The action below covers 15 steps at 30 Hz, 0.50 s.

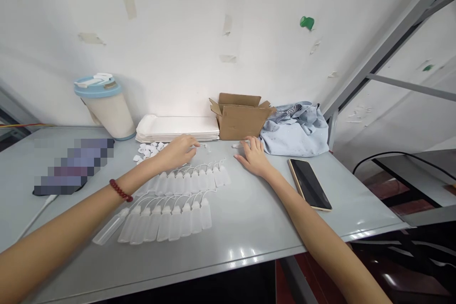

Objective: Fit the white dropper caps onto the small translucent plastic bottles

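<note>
My left hand [181,151] hovers low over the table behind the rows, thumb and fingers apart. Just past its fingertips lies a small clear and white piece [205,147], too small to name. My right hand [254,156] rests on the table with its fingers spread. A small translucent piece with a white end [235,146] lies at its index finger and thumb. Flat translucent plastic bottles with thin white strings lie in two rows, a back row [192,180] and a front row [166,222]. Small white plastic parts [147,150] are heaped beside my left wrist, partly hidden by it.
Against the wall stand a blue-lidded cup [109,109], a stack of white envelopes [178,127], an open cardboard box [244,121] and a light blue cloth [295,133]. One phone [309,184] lies right; a blurred-out device [76,166] with a cable lies left.
</note>
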{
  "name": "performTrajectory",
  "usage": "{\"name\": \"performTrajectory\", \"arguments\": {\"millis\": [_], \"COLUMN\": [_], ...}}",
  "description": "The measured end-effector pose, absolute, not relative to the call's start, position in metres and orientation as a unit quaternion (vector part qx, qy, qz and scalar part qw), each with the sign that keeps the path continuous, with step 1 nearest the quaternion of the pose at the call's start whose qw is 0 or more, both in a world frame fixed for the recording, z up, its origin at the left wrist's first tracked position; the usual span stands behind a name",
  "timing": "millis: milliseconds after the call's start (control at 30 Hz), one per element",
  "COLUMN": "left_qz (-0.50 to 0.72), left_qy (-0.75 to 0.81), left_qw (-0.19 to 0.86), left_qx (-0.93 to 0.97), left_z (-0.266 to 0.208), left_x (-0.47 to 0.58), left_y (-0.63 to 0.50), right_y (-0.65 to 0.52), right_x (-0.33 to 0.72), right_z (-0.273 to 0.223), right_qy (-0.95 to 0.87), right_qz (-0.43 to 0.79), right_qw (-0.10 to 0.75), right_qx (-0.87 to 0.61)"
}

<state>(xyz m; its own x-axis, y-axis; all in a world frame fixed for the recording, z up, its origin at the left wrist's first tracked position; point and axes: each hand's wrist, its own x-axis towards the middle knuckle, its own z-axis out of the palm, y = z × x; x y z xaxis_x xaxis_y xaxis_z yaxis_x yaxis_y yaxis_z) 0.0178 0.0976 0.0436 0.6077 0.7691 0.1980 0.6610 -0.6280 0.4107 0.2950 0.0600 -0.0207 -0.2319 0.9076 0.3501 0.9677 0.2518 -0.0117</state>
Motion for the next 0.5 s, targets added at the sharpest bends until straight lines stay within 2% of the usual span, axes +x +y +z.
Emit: {"name": "performTrajectory", "arguments": {"millis": [67,300,500], "left_qz": [0.188,0.254,0.275], "left_qy": [0.424,0.494,0.496], "left_qw": [0.158,0.382,0.504], "left_qx": [0.872,0.738,0.651], "left_z": [0.05,0.06,0.06], "left_x": [0.016,0.003,-0.004], "left_y": [0.084,0.045,0.022], "right_y": [0.061,0.059,0.038], "right_x": [0.295,0.289,0.272], "right_z": [-0.022,-0.02,-0.007], "right_qy": [-0.784,-0.791,-0.794], "right_qz": [-0.088,-0.058,-0.031], "right_qw": [0.144,0.143,0.204], "right_qx": [-0.597,-0.592,-0.571]}}
